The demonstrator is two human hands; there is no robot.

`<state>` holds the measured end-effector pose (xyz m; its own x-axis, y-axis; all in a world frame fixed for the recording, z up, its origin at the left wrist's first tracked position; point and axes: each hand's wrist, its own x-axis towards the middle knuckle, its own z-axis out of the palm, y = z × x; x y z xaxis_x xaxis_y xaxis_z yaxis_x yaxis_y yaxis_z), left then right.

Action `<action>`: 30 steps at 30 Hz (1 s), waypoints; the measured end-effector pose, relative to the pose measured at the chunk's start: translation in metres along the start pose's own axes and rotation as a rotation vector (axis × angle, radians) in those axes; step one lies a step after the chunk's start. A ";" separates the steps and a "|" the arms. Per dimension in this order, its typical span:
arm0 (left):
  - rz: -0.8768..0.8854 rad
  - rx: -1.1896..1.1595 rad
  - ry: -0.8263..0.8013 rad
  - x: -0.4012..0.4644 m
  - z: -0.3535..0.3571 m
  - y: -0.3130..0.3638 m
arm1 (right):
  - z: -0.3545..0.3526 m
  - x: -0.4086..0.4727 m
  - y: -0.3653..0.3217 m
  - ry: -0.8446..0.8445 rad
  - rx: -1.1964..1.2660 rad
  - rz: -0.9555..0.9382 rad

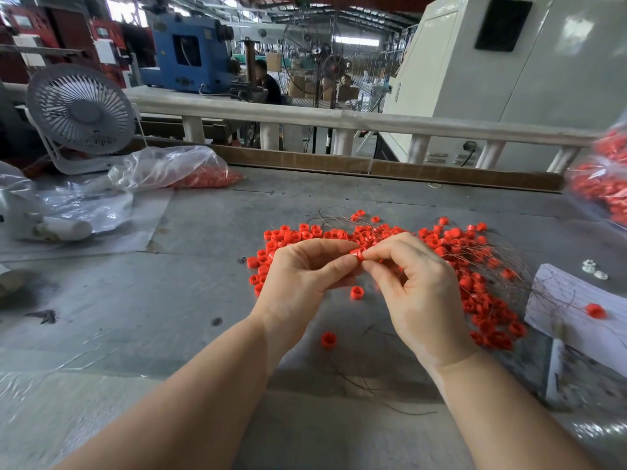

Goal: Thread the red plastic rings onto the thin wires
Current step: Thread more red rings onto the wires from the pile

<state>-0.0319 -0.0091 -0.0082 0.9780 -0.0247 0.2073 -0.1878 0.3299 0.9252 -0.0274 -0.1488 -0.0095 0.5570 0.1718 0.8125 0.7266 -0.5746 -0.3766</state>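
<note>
A red plastic ring [357, 255] is pinched between the fingertips of my left hand [305, 276] and my right hand [412, 283], just above the grey table. Both hands meet at the ring, fingers curled. Whether a wire runs through this ring is too fine to tell. Behind and to the right of my hands lies a spread pile of red rings [451, 252]. Thin dark wires [502, 262] cross the pile, and more wire loops [380, 378] lie on the table under my right wrist. Loose single rings [328, 340] sit near my forearms.
A clear bag of red rings [190, 171] lies at the back left beside a white desk fan [79, 113]. Another bag of rings [604, 184] stands at the right edge. A white sheet [576, 310] with one ring lies at right. A wooden strip [373, 166] borders the table's far side.
</note>
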 end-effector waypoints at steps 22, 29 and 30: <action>-0.034 -0.088 -0.023 0.000 0.000 0.000 | 0.002 0.001 -0.001 0.025 0.119 0.064; -0.035 -0.097 -0.011 -0.001 0.000 0.000 | 0.002 0.000 0.000 0.028 0.096 0.066; -0.037 -0.097 -0.010 -0.001 0.001 0.000 | 0.002 0.000 0.000 0.032 0.090 0.063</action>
<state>-0.0326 -0.0097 -0.0083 0.9830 -0.0477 0.1772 -0.1414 0.4184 0.8972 -0.0265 -0.1475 -0.0101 0.5909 0.1111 0.7991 0.7243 -0.5092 -0.4648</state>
